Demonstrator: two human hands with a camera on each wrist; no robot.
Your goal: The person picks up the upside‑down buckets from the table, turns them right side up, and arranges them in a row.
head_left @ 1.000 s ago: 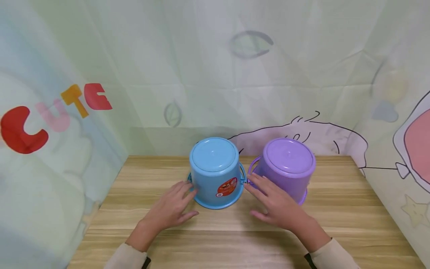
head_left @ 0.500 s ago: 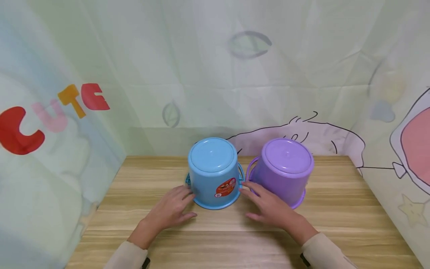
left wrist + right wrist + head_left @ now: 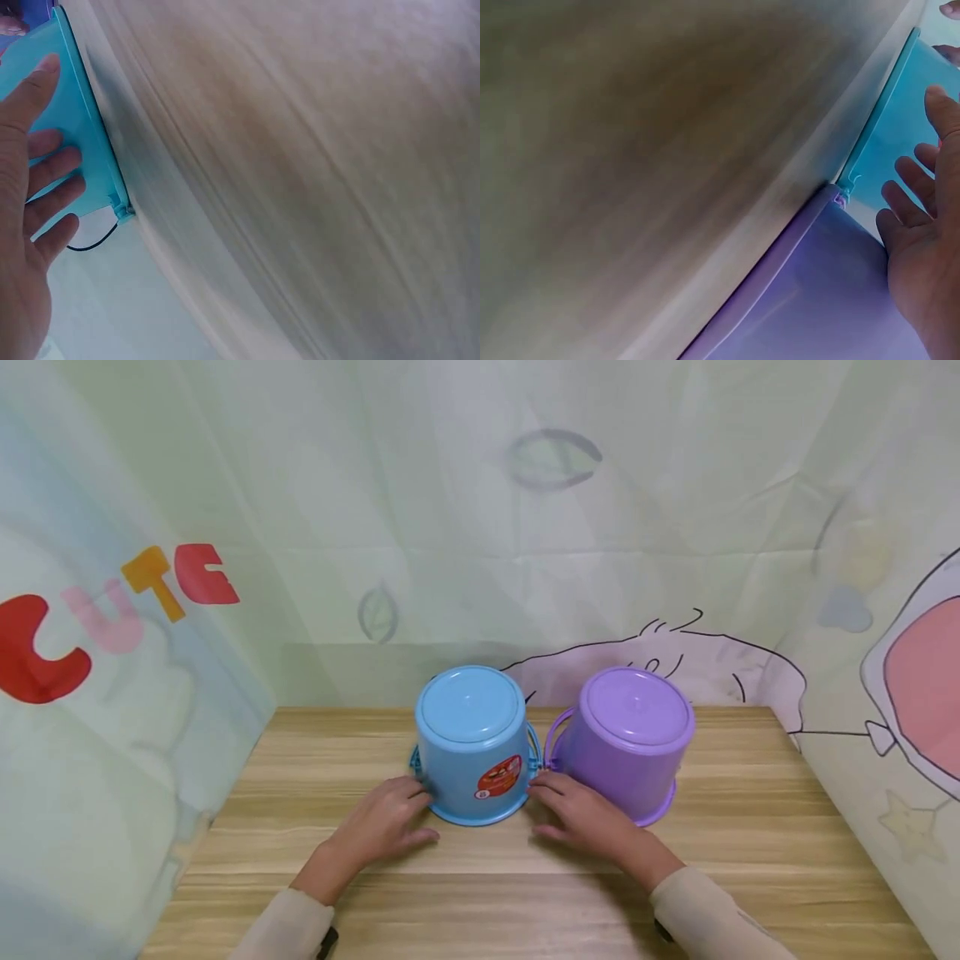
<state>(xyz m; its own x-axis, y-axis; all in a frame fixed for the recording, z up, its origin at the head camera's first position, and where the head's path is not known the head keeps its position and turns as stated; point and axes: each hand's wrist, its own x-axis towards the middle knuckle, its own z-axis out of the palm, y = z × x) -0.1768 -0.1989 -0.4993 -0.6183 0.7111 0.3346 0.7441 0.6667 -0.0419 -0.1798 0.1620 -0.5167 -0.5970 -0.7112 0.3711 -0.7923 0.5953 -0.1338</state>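
Observation:
A blue bucket (image 3: pixel 471 706) stands upside down on the wooden table, with a red round sticker (image 3: pixel 498 777) on its front. To its right is a purple bucket (image 3: pixel 636 706), also upside down and slightly tilted-looking; their handles nearly meet. My left hand (image 3: pixel 384 820) is at the blue bucket's lower left side, fingers relaxed and gently bent. On the other side, my right hand (image 3: pixel 583 817) is by the blue bucket's lower right, in front of the purple one. Both wrist views show the fingers spread beside the blue wall; whether they touch it I cannot tell.
The wooden table (image 3: pixel 480 910) extends toward me and to both sides. Behind and beside it hangs a pale printed curtain (image 3: pixel 420 485) with letters and cartoon drawings, close to the table's back edge.
My right hand has moved left, from in front of the purple bucket toward the blue bucket's side. My left hand has hardly moved. Both buckets stay in place; the view shifts slightly.

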